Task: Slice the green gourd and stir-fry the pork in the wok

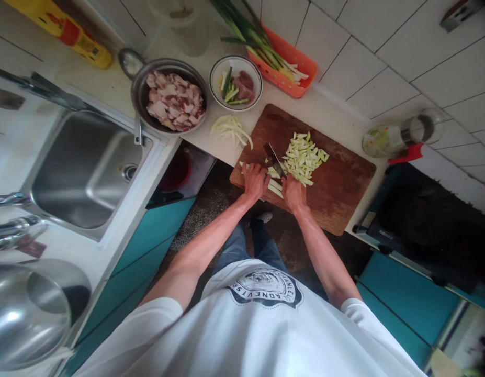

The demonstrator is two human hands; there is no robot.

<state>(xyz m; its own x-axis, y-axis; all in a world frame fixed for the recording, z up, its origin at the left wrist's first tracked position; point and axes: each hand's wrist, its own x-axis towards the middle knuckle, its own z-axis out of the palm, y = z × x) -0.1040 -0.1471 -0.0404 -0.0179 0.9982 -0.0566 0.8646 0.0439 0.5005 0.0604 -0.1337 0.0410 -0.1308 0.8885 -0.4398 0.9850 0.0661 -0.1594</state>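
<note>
On the brown wooden cutting board [336,183] lies a pile of pale green vegetable pieces [305,156]. My right hand [294,191] is shut on the handle of a knife [275,159], whose blade points away from me beside the pile. My left hand [255,180] presses down on uncut pale strips [274,186] at the board's near left corner, just left of the blade.
A metal bowl of raw meat chunks [173,99] sits at the sink's [85,167] edge. Beside it are a white bowl of meat and greens [236,82], sliced onion [231,130] and an orange basket of scallions [281,57]. A glass jar [399,137] lies right of the board.
</note>
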